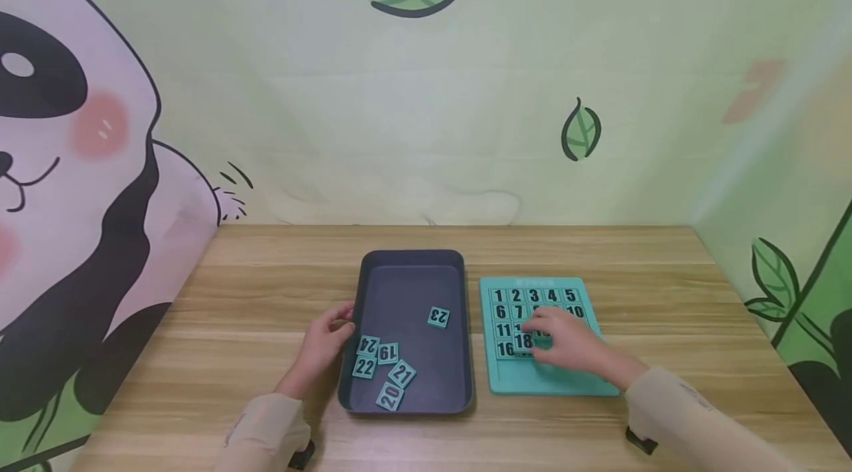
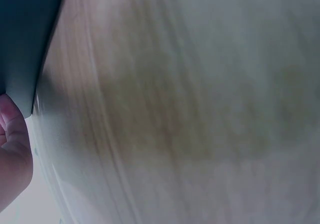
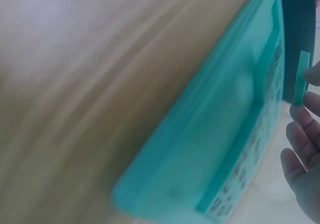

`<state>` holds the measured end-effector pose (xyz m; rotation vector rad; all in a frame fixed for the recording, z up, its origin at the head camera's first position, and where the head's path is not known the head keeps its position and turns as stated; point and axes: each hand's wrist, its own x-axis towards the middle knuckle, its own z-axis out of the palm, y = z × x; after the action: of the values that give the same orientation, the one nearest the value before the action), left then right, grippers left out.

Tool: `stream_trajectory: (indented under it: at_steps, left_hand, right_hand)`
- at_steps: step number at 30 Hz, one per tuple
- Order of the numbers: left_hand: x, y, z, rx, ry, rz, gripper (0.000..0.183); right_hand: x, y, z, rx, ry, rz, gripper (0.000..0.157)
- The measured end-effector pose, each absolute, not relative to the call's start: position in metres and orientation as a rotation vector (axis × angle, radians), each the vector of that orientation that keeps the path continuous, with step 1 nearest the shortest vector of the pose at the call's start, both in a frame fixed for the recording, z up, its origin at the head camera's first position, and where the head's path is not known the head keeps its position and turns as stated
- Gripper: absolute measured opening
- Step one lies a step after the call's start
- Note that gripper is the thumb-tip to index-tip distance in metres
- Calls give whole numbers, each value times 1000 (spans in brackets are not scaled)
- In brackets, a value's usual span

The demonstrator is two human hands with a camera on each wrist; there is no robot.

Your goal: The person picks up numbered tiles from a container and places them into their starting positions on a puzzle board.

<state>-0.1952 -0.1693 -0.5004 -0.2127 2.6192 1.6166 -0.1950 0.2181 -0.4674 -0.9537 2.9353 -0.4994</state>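
My right hand (image 1: 566, 339) pinches a square number tile marked 18 (image 1: 523, 341) between thumb and fingers. It holds the tile over the turquoise number board (image 1: 552, 381), beside the 16. In the right wrist view the tile (image 3: 301, 79) is seen edge-on, raised above the board's face. Rows of numbered tiles fill the board's upper part; the hand hides some of them. At the dark tray (image 1: 413, 257), my left hand (image 1: 322, 346) rests against the outer left side, fingertips at the rim. The left wrist view shows a fingertip touching the tray wall (image 2: 22, 84).
Several loose tiles lie in the tray: 19 (image 1: 388, 353), 20 (image 1: 390, 396), 21 (image 1: 401, 373), 22 (image 1: 364, 366) and 24 (image 1: 368, 345) at the lower left, 23 (image 1: 438, 317) at the right. Tray and board stand side by side on a wooden table (image 1: 266, 272).
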Motion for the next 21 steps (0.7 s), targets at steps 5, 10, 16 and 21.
stream_trajectory:
  at_steps: [5, 10, 16, 21]
  left_hand:
    - [-195, -169, -500, -207, 2622, 1630, 40]
    - [-195, -169, -501, -206, 2612, 1638, 40]
    - [-195, -170, -502, -198, 2620, 1637, 39]
    - [-195, -170, -502, -207, 2612, 1638, 39]
  right_hand:
    - [-192, 234, -474, -894, 2939, -489, 29]
    - [-189, 244, -475, -828, 2948, -469, 30]
    - [-189, 247, -479, -827, 2962, -411, 31]
    - [-190, 246, -483, -863, 3002, -357, 29]
